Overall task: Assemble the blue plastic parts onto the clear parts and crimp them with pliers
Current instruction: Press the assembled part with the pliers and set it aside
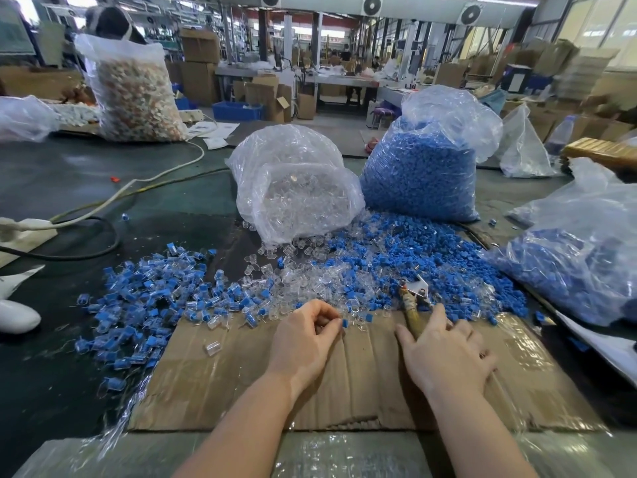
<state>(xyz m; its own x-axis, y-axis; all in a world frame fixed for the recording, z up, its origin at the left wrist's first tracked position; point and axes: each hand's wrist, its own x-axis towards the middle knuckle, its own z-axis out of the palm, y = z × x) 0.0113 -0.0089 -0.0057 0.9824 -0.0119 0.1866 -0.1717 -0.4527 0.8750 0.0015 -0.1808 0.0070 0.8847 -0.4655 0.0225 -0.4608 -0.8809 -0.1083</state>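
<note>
- At the far left of the dark counter [62,188], a white power strip [20,225] lies with a white cable [144,179] and a black cable [103,243] trailing from it.
- Behind it stands a tall clear bag of orange-and-white pieces [138,94].
- A spread of assembled blue-and-clear parts [144,305] covers the counter left of centre, reaching the left edge of a flattened cardboard sheet [344,384].
- One loose clear part [213,348] lies alone on the cardboard, apart from the spread.
- The left hand [303,343] hovers over the cardboard with fingers curled, pinching a small blue part [345,322] at its fingertips, just beside the near edge of the heap.
- Beyond it, an open bag of clear parts [296,194] leans forward, spilling a loose pile of clear parts [303,270] onto the counter.
- The pliers [413,298] lie with their metal head in the mixed heap and their worn handle pointing back toward the person.
- The right hand [448,357] lies flat on the cardboard, fingers spread and relaxed, with the pliers handle between thumb and forefinger; whether it grips the handle cannot be told.
- A full bag of blue parts [420,174] stands behind a loose pile of blue parts [465,267].
- At the far right lies another bag of blue pieces [579,263].
</note>
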